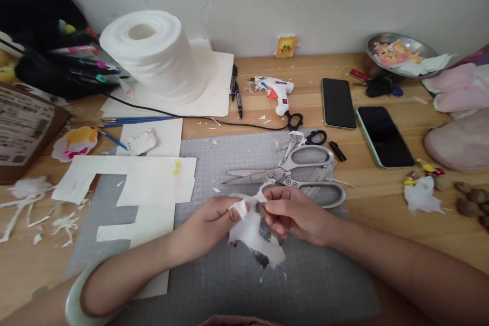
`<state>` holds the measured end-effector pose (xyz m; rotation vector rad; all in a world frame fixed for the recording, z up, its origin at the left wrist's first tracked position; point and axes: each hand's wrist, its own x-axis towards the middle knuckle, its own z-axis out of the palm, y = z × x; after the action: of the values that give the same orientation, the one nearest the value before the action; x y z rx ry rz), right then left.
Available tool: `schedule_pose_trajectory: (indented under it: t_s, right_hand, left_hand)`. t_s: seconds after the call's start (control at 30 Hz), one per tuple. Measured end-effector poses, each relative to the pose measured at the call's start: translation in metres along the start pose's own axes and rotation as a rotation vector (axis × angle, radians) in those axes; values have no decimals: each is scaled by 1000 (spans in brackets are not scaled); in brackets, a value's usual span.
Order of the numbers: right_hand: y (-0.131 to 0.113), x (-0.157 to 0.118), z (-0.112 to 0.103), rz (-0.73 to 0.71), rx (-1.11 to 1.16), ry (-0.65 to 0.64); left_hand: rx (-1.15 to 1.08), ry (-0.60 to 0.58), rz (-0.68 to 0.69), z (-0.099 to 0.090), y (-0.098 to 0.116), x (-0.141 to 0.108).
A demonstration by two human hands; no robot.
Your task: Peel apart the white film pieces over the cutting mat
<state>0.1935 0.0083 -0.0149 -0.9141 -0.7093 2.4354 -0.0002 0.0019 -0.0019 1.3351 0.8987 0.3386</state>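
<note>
Over the grey cutting mat [214,285], my two hands hold a torn piece of thin white tissue [254,237] between them. My left hand [214,224] is closed, its thumb and fingers pinching the tissue's upper left part. My right hand [292,214] pinches the upper right edge with its fingertips curled. Below the fingers the tissue hangs loose, and a dark patch shows near its lower edge. Just behind my right hand lie large grey-handled scissors [286,173], blades pointing left. A smaller black-handled pair [316,137] lies partly under them.
Cut white paper [153,178] covers the mat's left side. Behind stand a large tissue roll [153,66] and a white glue gun [281,97] with its cord crossing the table. Two phones [385,137] [338,103] and a metal bowl [370,63] of painted paper pieces are at the right.
</note>
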Motion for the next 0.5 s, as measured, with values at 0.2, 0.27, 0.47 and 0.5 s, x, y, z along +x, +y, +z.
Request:
schedule_pose_trajectory:
  t_s: [0.2, 0.27, 0.47, 0.5]
  right_hand:
    - [3, -2, 2, 21, -214, 7]
    - [4, -2, 0, 29, -149, 32]
    - [1, 0, 0, 17, -85, -5]
    - [1, 0, 1, 12, -116, -24]
  left_hand:
    - [41, -41, -17, 0, -1, -1]
    - [29, -18, -48, 0, -1, -1]
    - [38, -33, -50, 0, -2, -1]
    - [50, -41, -45, 0, -1, -1]
